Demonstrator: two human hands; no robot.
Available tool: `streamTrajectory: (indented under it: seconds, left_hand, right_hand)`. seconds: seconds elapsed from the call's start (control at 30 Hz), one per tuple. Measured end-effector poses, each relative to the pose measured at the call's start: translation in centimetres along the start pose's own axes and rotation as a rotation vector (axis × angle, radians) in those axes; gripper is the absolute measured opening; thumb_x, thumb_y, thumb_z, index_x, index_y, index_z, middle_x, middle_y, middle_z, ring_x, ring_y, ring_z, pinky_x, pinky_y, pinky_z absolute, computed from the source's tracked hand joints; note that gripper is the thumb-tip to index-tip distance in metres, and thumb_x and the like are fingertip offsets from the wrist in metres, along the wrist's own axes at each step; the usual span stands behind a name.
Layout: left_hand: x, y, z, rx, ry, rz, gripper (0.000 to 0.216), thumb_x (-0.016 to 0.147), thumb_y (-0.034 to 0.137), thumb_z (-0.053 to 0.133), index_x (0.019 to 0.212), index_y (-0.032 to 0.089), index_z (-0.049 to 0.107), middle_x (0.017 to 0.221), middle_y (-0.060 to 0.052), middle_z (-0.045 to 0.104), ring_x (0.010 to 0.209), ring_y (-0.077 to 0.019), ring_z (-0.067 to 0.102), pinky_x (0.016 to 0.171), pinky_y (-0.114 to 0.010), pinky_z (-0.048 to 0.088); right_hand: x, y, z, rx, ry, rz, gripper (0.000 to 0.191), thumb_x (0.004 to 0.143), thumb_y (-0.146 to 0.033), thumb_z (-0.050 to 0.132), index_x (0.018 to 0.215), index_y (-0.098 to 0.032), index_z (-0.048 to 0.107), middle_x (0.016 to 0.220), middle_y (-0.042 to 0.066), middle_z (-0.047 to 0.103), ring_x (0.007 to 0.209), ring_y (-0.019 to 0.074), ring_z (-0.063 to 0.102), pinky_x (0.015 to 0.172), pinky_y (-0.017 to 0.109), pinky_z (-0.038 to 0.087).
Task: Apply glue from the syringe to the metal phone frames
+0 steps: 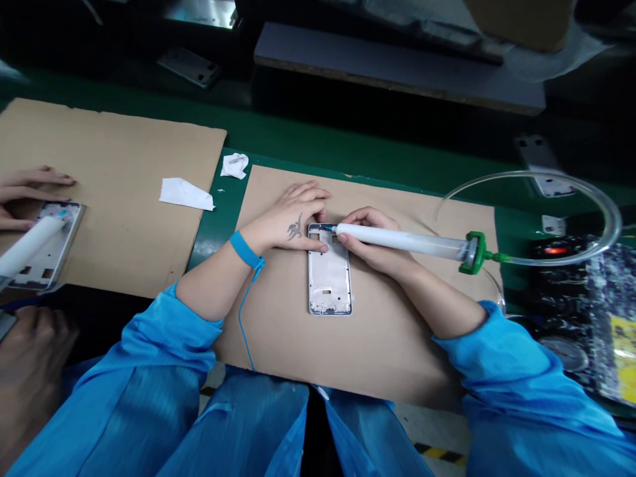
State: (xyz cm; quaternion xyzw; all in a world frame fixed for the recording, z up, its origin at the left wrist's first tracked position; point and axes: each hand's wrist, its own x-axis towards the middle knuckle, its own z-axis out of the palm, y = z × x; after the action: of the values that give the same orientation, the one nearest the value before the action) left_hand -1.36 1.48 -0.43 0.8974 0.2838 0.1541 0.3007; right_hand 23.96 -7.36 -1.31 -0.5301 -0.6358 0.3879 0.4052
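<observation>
A silvery-white phone frame (328,275) with small cutouts lies flat on brown cardboard, its long sides running towards me. My left hand (299,217) grips its upper left corner, thumb over the inner face and fingers around the top edge. In my right hand (376,246) is a white glue dispensing syringe (422,242), held near its front end and slanting slightly down to the right. The syringe's blue needle tip (328,228) is at the frame's top edge; whether it touches cannot be told. A green cap (475,252) joins the syringe to a clear hose (609,205).
At left, a co-worker's hand (30,189) is beside another phone frame (62,242) and white syringe. Paper scraps (186,193) lie nearby. A dispenser box (559,278) with gauge and red light stands right. A grey shelf board (397,66) spans the back. A blue wrist cord (242,311) hangs from my left wrist.
</observation>
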Motion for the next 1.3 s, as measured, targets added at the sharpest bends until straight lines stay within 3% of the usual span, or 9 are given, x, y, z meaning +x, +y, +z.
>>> streamTrajectory:
  seconds: [0.33, 1.3]
  left_hand:
    - [-0.1, -0.1, 0.1, 0.003, 0.011, 0.006, 0.06, 0.074, 0.064, 0.102, 0.104, 0.023, 0.071, 0.167, -0.017, 0.062, 0.172, -0.0498, 0.037, 0.141, -0.07, 0.029]
    - [0.0, 0.1, 0.0, 0.001, 0.007, 0.001, 0.06, 0.074, 0.066, 0.102, 0.105, 0.025, 0.07, 0.168, -0.016, 0.061, 0.172, -0.0481, 0.036, 0.141, -0.071, 0.028]
  right_hand:
    - [0.1, -0.3, 0.0, -0.001, -0.001, -0.01, 0.03, 0.085, -0.047, 0.091, 0.097, -0.026, 0.074, 0.086, 0.004, 0.081, 0.069, 0.0187, 0.07, 0.062, 0.032, 0.052]
    - [0.0, -1.2, -0.2, -0.02, 0.022, 0.065, 0.036, 0.078, -0.053, 0.096, 0.091, -0.029, 0.072, 0.086, 0.004, 0.082, 0.07, 0.0214, 0.07, 0.062, 0.035, 0.058]
